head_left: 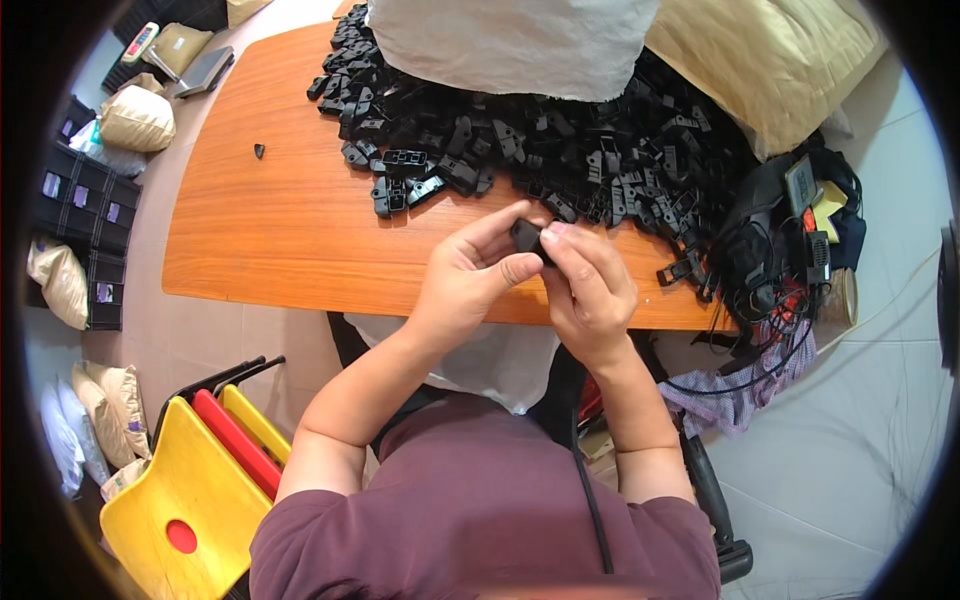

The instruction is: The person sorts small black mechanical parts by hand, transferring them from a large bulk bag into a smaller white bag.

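Black plastic part point(527, 236) pinched between left hand point(470, 280) and right hand point(590, 285), fingers closed on it, above wooden table point(270, 220) beside heap point(560, 140); fitting appears underway, needing steady alignment.

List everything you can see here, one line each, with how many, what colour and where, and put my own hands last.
table: one, orange-brown wood, centre
black part: one, between both hands over the table's near edge
pile of parts: too many to count, black, far half of the table
stray part: one, black, alone on the table's left
white sack: one, on the pile at the top
tan sack: one, top right
cables and gear: a tangle, mostly black, table's right end
stacked chairs: yellow and red, lower left
black crates: a stack, floor at left
filled bags: several, tan, along the left
left hand: fingers on the part
right hand: fingers on the part
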The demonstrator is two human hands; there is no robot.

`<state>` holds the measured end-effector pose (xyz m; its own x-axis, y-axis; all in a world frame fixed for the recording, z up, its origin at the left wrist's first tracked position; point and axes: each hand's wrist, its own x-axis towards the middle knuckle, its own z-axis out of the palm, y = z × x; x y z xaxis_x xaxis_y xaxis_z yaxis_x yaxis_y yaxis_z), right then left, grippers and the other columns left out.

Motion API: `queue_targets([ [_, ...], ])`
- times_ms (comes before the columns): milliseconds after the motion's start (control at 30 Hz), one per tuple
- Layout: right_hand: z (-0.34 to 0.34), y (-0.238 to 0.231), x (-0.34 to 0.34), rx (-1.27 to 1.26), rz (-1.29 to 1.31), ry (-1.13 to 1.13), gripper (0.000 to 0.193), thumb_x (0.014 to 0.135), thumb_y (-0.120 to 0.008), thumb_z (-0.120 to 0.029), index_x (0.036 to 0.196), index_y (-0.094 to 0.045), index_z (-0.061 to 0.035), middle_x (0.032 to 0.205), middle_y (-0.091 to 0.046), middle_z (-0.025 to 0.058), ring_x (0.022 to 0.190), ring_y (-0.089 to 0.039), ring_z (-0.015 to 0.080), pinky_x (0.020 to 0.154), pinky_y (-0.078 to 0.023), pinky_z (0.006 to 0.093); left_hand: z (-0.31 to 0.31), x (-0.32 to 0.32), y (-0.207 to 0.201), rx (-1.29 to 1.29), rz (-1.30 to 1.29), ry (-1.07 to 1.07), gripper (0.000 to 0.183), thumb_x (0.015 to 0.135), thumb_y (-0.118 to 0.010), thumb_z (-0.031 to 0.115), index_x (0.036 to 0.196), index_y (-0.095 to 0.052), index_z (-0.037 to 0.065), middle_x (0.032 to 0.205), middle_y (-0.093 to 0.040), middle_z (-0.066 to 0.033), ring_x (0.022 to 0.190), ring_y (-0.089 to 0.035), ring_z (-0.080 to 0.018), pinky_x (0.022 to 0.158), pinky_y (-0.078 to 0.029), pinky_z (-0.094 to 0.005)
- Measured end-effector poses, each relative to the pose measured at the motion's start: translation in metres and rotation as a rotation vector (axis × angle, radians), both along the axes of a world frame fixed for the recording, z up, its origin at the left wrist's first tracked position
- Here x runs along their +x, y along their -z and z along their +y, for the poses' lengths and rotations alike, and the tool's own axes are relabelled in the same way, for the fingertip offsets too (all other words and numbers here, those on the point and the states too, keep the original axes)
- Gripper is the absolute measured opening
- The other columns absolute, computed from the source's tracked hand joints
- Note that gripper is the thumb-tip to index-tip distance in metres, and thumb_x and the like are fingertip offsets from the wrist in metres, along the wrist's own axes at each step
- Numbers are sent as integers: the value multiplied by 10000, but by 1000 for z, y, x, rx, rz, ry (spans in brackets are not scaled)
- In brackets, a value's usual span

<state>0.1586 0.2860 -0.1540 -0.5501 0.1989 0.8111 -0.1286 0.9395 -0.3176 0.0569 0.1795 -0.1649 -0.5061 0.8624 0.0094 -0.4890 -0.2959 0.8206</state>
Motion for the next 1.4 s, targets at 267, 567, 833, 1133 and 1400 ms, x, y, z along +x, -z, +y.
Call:
queue_targets([
  [267, -35, 22, 55, -91, -296, -58, 290, 666, -665, 9, 949, -609, -19, 909, -599, 114, 792, -614, 256, 659, -526, 328, -23, -6, -6, -357, 601, 196, 394, 838, -582, 61, 1220, -493, 27, 1119, -571, -117, 999, -559, -175, 863, -458, -290],
  [567, 52, 3, 22, -191, -372, 538, 168, 800, -609, -181, 871, -605, -29, 842, -596, 120, 757, -583, 302, 649, -472, 374, 59, -6, 10, -271, 1838, -61, 224, 730, -602, 131, 951, -621, 96, 977, -547, -70, 922, -490, -240, 761, -452, -326],
  [833, 59, 17, 18, -136, -663, 704, 132, 805, -580, -186, 907, -580, -101, 830, -596, 92, 769, -585, 287, 651, -477, 389, 21, -19, 17, -331, 1782, -130, 261, 739, -589, 102, 998, -623, 103, 903, -571, -71, 842, -530, -251, 757, -461, -342],
  [1133, 31, -5, 20, -408, -175, 454, 268, 722, -539, 18, 981, -594, -24, 884, -573, 130, 840, -569, 289, 719, -483, 357, 25, -32, -6, -323, 343, 196, 239, 897, -529, 255, 1008, -602, 56, 716, -627, -26, 614, -548, -68, 567, -440, -198],
  [1400, 8, -9, 12, -419, -126, -43, 281, 715, -627, 46, 985, -567, 1, 1034, -580, 185, 880, -612, 271, 668, -514, 313, 16, -27, -17, -265, 62, 191, 251, 885, -559, 273, 972, -579, 38, 754, -627, -35, 630, -533, -43, 564, -429, -176],
])
